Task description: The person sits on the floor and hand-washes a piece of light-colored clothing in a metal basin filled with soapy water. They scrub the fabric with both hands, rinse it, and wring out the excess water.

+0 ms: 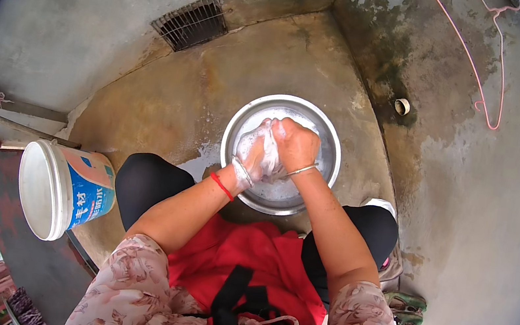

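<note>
A round stainless steel basin stands on the concrete floor in front of my knees, with sudsy water inside. Both hands are together over it. My left hand, coated in white foam, grips a soapy white cloth. From the other side my right hand is closed on the same cloth, its knuckles up. The cloth is bunched between the two fists and mostly hidden by fingers and lather. Bangles circle both wrists, and a red cord is on the left one.
A white lidded plastic bucket with a printed label stands left of my knee. A barred drain opening is in the far wall. From the right wall juts a short pipe end, with a pink wire hanger above. Green shoes lie at right.
</note>
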{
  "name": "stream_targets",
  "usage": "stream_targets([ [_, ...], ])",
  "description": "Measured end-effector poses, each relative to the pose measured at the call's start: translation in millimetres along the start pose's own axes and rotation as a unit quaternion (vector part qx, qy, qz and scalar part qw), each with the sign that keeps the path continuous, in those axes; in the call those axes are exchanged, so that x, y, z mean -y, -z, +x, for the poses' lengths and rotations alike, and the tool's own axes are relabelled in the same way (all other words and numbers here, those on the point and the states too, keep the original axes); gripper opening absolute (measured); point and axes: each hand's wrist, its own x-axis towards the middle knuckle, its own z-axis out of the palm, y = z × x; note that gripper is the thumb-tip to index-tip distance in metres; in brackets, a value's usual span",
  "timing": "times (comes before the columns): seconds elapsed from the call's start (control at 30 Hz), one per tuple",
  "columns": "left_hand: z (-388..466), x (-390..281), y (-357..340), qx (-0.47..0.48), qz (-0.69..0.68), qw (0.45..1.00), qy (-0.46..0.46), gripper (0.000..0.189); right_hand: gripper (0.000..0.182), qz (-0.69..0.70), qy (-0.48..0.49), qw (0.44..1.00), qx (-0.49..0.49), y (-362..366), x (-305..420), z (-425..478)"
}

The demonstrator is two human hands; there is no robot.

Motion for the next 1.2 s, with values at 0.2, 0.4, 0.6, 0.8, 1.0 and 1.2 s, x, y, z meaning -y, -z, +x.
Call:
stream_targets([
  [0.2,24.8,-4.0,56.0,0.139,0.008,0.988,0.061,0.048,0.025,0.095,0.163,0.980,-0.056,9.6,40.8,-19.7],
  [0.4,1.5,-9.2,14.9,0.131,0.034,0.991,-0.004,0.036,0.029,0.044,0.093,0.994,-0.036,6.4,36.2,-13.6],
  [0.6,0.9,0.6,7.9,0.032,0.077,0.997,0.001,0.051,0.029,0.015,0.003,1.000,-0.004,-2.1,-5.1,0.1],
  [0.8,8.9,-10.8,40.1,0.156,0.026,0.985,0.067,0.049,0.028,0.090,0.146,0.983,-0.065,13.7,49.2,-18.8],
  [1.0,7.4,-3.1,17.8,0.017,0.080,0.995,-0.055,0.046,0.028,0.060,0.104,0.993,-0.017,6.6,32.4,-13.7],
  [1.2,3.5,-0.1,0.8,0.011,-0.008,1.000,0.019,0.049,0.022,0.003,-0.002,1.000,0.007,-2.4,-9.7,-2.3],
])
